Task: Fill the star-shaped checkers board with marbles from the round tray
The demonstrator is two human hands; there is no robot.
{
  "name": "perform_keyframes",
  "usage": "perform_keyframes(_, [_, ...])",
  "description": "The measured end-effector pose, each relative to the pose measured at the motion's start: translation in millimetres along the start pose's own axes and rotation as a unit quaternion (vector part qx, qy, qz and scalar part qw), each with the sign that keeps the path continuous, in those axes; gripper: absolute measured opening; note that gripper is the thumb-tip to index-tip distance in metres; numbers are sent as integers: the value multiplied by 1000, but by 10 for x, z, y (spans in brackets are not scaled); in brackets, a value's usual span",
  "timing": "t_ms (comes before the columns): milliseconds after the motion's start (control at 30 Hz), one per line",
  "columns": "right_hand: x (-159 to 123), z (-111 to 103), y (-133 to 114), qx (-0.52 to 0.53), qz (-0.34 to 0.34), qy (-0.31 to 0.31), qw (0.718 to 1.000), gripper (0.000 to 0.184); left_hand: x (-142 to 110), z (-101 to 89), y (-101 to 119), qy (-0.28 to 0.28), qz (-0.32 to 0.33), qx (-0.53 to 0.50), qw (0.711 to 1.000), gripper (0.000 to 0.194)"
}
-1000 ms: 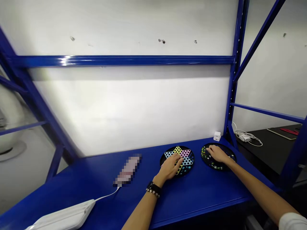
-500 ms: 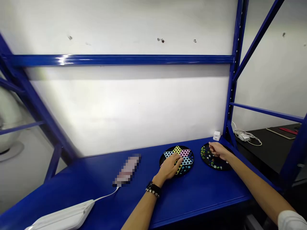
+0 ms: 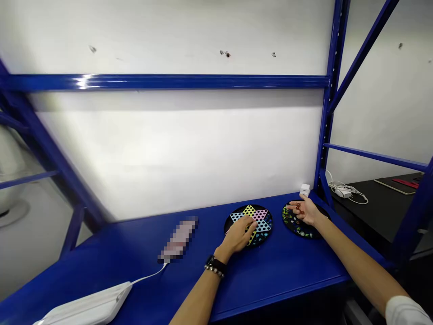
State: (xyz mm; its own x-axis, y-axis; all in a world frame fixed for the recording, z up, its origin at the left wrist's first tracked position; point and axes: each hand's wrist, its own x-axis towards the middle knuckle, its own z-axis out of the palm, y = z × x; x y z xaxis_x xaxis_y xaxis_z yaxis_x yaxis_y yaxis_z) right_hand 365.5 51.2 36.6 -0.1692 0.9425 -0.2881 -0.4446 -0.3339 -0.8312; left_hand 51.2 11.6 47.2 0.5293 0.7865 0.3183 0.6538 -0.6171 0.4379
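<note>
My left hand (image 3: 241, 233) lies over the near left part of a star-patterned Chinese checkers board (image 3: 261, 221), fingers slightly bent and thumb apart. I see nothing held in it, though its underside is hidden. Palm up, my right hand (image 3: 308, 212) has its fingers loosely spread, with several reddish-brown marbles (image 3: 299, 208) resting on them. Below it is a round black tray (image 3: 320, 225) holding green, yellow, white and blue marbles (image 3: 290, 221). More blue and teal marbles (image 3: 262, 237) fill the pockets around the star.
A blurred-out phone-like object (image 3: 178, 239) lies to the left, cabled to a white device (image 3: 88, 307) at the front. White adapters (image 3: 305, 189) stand at the back right. Blue frame posts (image 3: 326, 113) rise beside the blue table (image 3: 280, 275); a black table (image 3: 368, 212) adjoins.
My right hand has turned from a closed fist to palm up with spread fingers, showing the reddish-brown marbles. My left hand stays on the board.
</note>
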Motion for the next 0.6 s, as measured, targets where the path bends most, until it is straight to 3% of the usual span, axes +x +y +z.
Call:
perform_keyframes(167, [-9, 18, 25, -75, -32, 6, 997, 32, 3, -2, 4, 3, 1, 4, 1000, 42])
perform_keyframes(267, [0, -7, 62, -239, -101, 48, 964, 30, 2, -10, 18, 7, 3, 8, 1000, 43])
perform_keyframes(433, [-55, -99, 89, -508, -176, 127, 833, 33, 3, -33, 63, 1, -3, 13, 1000, 47])
perform_keyframes(533, [-135, -96, 102, -652, -166, 135, 728, 32, 2, -29, 58, -4, -2, 3, 1000, 50])
perform_keyframes(600, [-189, -55, 124, -709, -156, 115, 678, 26, 2, -20, 42, -4, -2, -2, 1000, 50])
